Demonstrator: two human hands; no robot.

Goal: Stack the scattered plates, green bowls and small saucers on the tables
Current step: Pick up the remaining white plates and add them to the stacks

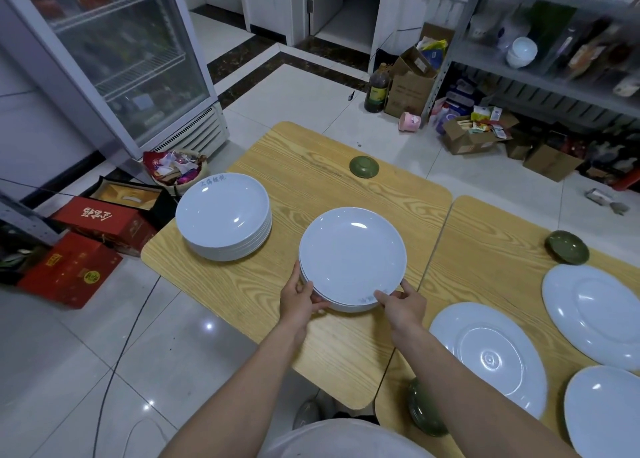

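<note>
Both hands grip a short stack of white plates (pixel 351 256) at its near rim: the left hand (pixel 298 298) curls around the left edge; the right hand (pixel 403 305) pinches the right edge, thumb on top. The plates are round, glossy and shallow, over the wood-grain tabletop (pixel 311 166); a taller stack (pixel 223 216) stands beside them; a green bowl (pixel 363 166) sits farther back.

Two bare forearms, no sleeves in view up to abt the elbows, no watch, ring or band seen on either. Left hand (pixel 299 300) and right hand (pixel 403 307) bare too, no gloves, fingers w/ short plain nails as far as can be told. Near bottom edge, a light grey-white top (pixel 341 438), plain fabric, no print visible. Just past it, a grey shoe (pixel 306 414) toe, blurred, details unclear.
</note>
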